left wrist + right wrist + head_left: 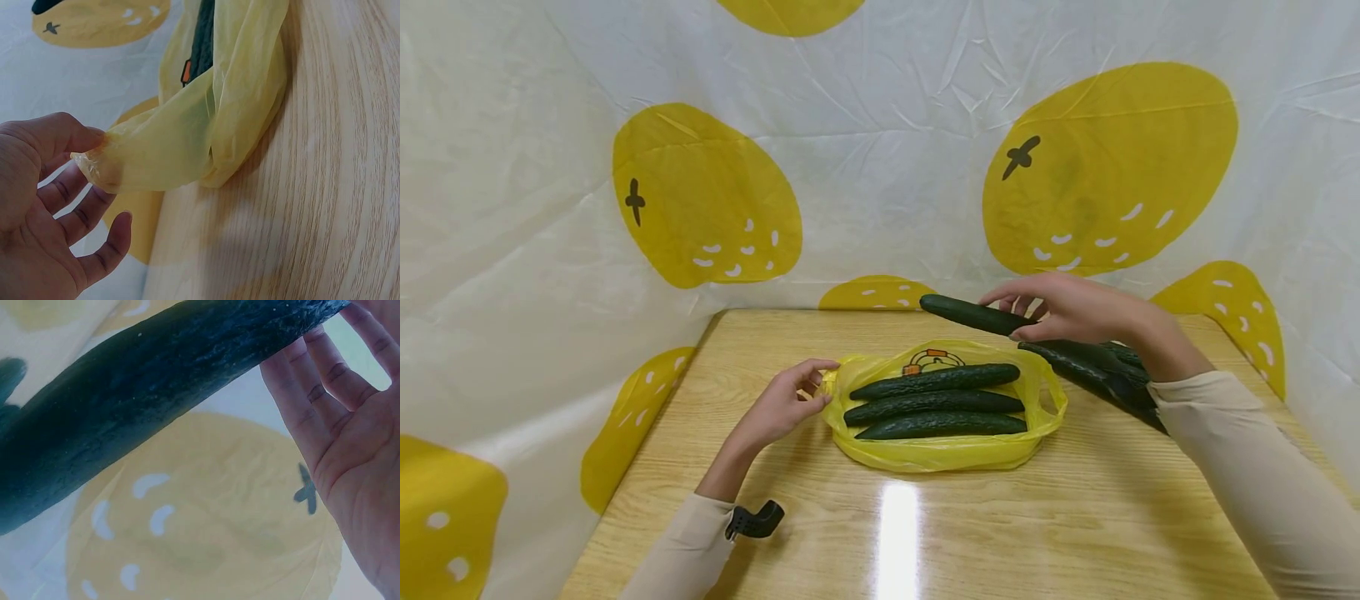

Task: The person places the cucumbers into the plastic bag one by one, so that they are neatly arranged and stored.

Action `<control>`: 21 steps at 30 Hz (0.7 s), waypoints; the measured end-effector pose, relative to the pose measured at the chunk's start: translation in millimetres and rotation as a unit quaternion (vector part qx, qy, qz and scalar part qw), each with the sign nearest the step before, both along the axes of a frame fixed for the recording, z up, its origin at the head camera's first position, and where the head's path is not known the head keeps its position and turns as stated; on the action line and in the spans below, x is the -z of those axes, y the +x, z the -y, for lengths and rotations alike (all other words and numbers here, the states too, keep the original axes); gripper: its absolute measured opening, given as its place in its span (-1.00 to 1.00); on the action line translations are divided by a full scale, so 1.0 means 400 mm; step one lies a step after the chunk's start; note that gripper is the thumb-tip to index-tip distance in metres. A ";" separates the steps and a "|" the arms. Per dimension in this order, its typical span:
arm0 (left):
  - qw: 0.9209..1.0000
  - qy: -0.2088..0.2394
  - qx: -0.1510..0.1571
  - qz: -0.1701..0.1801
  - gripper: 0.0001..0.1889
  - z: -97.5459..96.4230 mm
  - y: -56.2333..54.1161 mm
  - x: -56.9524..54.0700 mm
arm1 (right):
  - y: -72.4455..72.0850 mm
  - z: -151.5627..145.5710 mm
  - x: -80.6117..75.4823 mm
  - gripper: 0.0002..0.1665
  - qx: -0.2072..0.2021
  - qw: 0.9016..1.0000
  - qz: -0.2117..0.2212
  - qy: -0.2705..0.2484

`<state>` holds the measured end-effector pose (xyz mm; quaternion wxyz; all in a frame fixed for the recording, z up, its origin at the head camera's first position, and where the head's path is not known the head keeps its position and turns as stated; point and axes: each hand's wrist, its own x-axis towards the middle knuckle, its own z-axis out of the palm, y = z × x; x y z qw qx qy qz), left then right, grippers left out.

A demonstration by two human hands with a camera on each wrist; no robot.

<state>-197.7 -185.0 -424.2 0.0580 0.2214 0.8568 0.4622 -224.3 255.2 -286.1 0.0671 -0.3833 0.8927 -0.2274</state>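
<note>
A yellow plastic bag (940, 454) lies on the table with its mouth spread, and three dark green cucumbers (936, 404) rest side by side in it. My left hand (784, 404) pinches the left end of the bag between thumb and fingers; the left wrist view shows the thin plastic (156, 150) drawn out toward that hand (53, 194). Above the bag's right rear side, my right hand (1067, 308) holds another cucumber (962, 312) in the air. In the right wrist view this cucumber (144, 387) slants across, its upper end at the fingers (312, 400).
More cucumbers (1078, 371) lie on the table right of the bag, partly hidden under my right forearm. A wooden table (1000, 533) carries everything. White cloth with yellow fruit prints (880, 192) hangs behind and at both sides. A black strap piece (756, 520) juts from my left wrist.
</note>
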 end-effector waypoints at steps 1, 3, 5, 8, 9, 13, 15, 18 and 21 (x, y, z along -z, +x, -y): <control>1.000 0.000 0.000 0.001 -0.53 0.000 0.000 0.000 | -0.001 0.007 -0.004 -0.37 -0.004 1.000 -0.002 0.001; 1.000 0.000 0.000 0.002 -0.53 0.000 0.000 -0.001 | -0.002 0.022 -0.012 -0.38 -0.012 1.000 -0.007 0.001; 1.000 0.001 0.000 0.003 -0.53 0.000 0.001 -0.002 | -0.002 0.037 -0.020 -0.38 -0.021 1.000 -0.010 0.001; 1.000 0.003 0.000 0.003 -0.53 -0.001 0.000 -0.001 | -0.003 0.060 -0.032 -0.39 -0.034 0.999 -0.012 0.000; 1.000 0.003 0.000 0.003 -0.53 -0.001 0.000 -0.001 | -0.004 0.067 -0.035 -0.39 -0.040 0.999 -0.014 0.000; 1.000 0.005 0.000 0.004 -0.53 -0.001 -0.002 0.001 | -0.007 0.093 -0.043 -0.40 -0.058 0.998 -0.025 0.001; 1.000 0.004 -0.001 0.005 -0.52 -0.001 -0.003 0.001 | -0.007 0.104 -0.047 -0.41 -0.066 0.997 -0.032 0.000; 1.000 0.005 -0.004 0.006 -0.52 -0.001 -0.005 0.004 | -0.008 0.119 -0.051 -0.41 -0.073 0.997 -0.034 -0.004; 1.000 0.007 -0.009 0.008 -0.51 -0.002 -0.006 0.004 | -0.011 0.132 -0.053 -0.41 -0.080 0.996 -0.036 -0.011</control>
